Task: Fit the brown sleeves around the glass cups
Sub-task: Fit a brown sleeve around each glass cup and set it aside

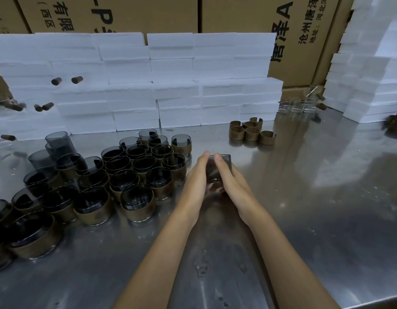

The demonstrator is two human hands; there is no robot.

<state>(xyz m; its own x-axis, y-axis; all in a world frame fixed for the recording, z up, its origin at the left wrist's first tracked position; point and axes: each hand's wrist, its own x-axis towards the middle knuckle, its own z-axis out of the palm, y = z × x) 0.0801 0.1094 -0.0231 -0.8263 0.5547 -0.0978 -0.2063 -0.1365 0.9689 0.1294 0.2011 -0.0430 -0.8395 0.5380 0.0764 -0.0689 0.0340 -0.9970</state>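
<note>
A smoky glass cup [217, 169] stands on the steel table between my two palms. My left hand [196, 177] presses its left side with straight fingers, and my right hand [228, 177] presses its right side the same way. Whether a brown sleeve is round this cup is hidden by my hands. Several loose brown sleeves [251, 131] stand in a cluster at the back, right of centre. To the left stand several dark glass cups wearing brown sleeves [135, 175].
White foam blocks [170, 85] are stacked along the back and at the far right [371, 74], with cardboard boxes [237, 12] behind. Clear glass cups [297, 105] sit at the back right. Bare smoky cups [57, 141] stand at the left. The steel table [315, 208] stretches to the right.
</note>
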